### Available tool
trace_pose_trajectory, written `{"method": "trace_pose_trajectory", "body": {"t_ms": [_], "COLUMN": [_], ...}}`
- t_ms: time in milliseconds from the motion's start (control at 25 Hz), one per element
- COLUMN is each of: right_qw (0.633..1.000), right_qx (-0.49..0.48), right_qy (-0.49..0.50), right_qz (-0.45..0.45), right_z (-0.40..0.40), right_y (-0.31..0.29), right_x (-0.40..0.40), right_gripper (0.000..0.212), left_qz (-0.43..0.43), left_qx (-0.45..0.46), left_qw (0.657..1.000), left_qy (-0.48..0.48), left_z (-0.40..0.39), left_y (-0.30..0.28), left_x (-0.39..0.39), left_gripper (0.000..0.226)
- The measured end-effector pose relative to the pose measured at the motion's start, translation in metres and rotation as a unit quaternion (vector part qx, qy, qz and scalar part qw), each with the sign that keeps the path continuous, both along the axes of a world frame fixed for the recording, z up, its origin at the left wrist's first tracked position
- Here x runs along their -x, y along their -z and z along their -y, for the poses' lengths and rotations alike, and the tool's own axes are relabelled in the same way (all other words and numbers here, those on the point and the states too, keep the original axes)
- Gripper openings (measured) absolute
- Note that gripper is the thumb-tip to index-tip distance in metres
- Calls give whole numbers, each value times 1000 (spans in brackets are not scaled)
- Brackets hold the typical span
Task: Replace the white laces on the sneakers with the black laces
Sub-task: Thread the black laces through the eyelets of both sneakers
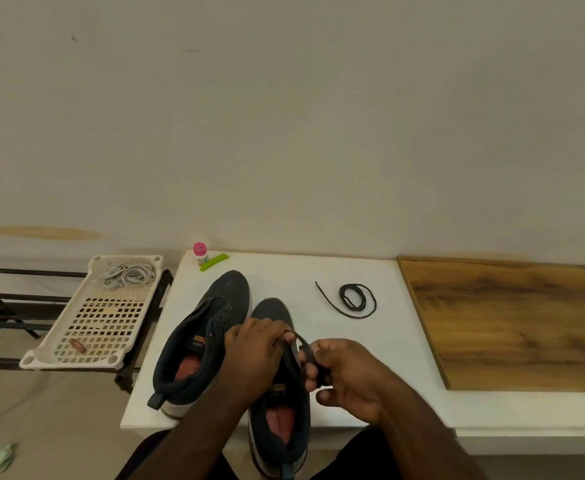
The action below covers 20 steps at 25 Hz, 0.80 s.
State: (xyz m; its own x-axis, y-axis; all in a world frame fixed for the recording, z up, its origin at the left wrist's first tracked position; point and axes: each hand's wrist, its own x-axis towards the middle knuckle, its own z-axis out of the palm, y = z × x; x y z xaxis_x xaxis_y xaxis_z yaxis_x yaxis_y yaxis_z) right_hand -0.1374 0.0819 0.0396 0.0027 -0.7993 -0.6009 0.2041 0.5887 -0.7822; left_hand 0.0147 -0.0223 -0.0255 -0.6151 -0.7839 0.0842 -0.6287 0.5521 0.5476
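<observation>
Low in the centre: left hand and right hand both pinching one black lace over the nearer sneaker. Risk: slipping from fingers, missing an eyelet. Upper right, spare black lace coiled; white laces in tray, left.

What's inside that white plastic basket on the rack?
The white perforated plastic basket holds a bundle of white laces at its far end and a small reddish-brown object near the front; what that object is cannot be told.
</observation>
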Motion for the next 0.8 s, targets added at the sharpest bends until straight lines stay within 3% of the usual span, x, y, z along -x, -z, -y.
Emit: {"method": "trace_pose_trajectory", "body": {"t_ms": [40,120,160,200,240,280,320,360,400,440,520,680,800], "right_qw": [989,937,916,916,936,944,911,841,776,747,773,814,864], "right_qx": [33,111,145,172,183,178,154,119,79,49,1,-44,-32], "right_qy": [49,148,205,254,278,251,143,13,-77,-121,-117,-120,-98], "right_qz": [139,297,314,257,115,-119,-356,-527,-622,-652,-623,-567,-494], "right_z": [-1,5,13,23,31,38,42,45,45,46,49,55,55], "right_y": [-4,-16,-15,-10,-4,3,12,22,28,32,31,14,9], "right_x": [-3,-10,-13,-17,-19,-19,-20,-21,-23,-23,-21,-8,-5], "right_gripper": [25,23,23,24,25,25,23,21,20,20,19,4,26], "left_qz": [-17,-24,-18,-14,-9,-5,7,27,46,44,-7,-28,-12], "left_qx": [-10,-34,-38,-30,-23,-17,-15,-14,-22,-17,-11,-65,-83], "left_qw": [1000,999,999,999,999,1000,1000,999,999,999,1000,997,996], "left_qy": [-2,-12,-16,-19,-23,-26,-24,-19,-14,3,17,17,8], "left_z": [-1,-4,-5,-6,-9,-10,-11,-11,-12,-12,-10,-7,-5], "left_y": [1,1,2,3,5,8,12,14,16,17,25,30,38], "left_x": [3,12,17,20,22,24,26,26,26,27,30,33,34], "left_gripper": [36,23,20,19,18,17,17,21,29,38,38,12,14]}}
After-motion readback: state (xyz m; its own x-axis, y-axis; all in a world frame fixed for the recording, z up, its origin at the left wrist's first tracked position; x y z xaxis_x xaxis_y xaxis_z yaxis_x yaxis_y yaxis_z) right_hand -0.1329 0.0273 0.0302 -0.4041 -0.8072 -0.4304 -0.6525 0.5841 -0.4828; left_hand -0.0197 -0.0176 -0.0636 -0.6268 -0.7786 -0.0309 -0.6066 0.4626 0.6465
